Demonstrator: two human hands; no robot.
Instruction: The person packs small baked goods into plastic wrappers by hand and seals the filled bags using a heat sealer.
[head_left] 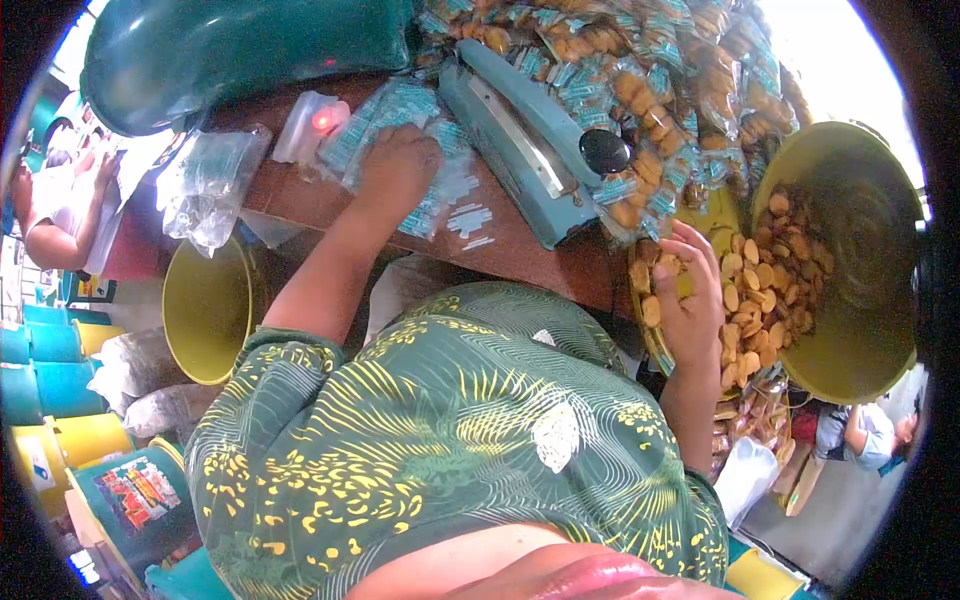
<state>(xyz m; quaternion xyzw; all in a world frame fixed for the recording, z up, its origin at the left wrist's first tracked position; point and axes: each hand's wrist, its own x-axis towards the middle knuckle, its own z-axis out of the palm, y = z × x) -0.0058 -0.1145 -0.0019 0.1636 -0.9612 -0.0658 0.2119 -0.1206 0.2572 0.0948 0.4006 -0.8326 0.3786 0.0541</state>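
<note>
My left hand [402,172] reaches onto a heap of small blue-and-white printed labels [400,107] on the brown table [500,237]; its fingers are bent down and what they hold, if anything, is hidden. Over the edge of a yellow tray with round brown biscuits [752,290], my right hand [692,290] is raised with its fingers apart, beside the biscuits. Between the hands lies a blue-grey bag sealer [520,140] with a black round knob. Filled clear packets with labels [640,95] are piled behind and right of the sealer.
A large teal container [250,60] lies at the back left. Clear empty bags [212,185] hang over the table edge. A yellow bucket [208,310] stands left, and a tilted yellow tub [850,260] right. Other people are at the far left and lower right.
</note>
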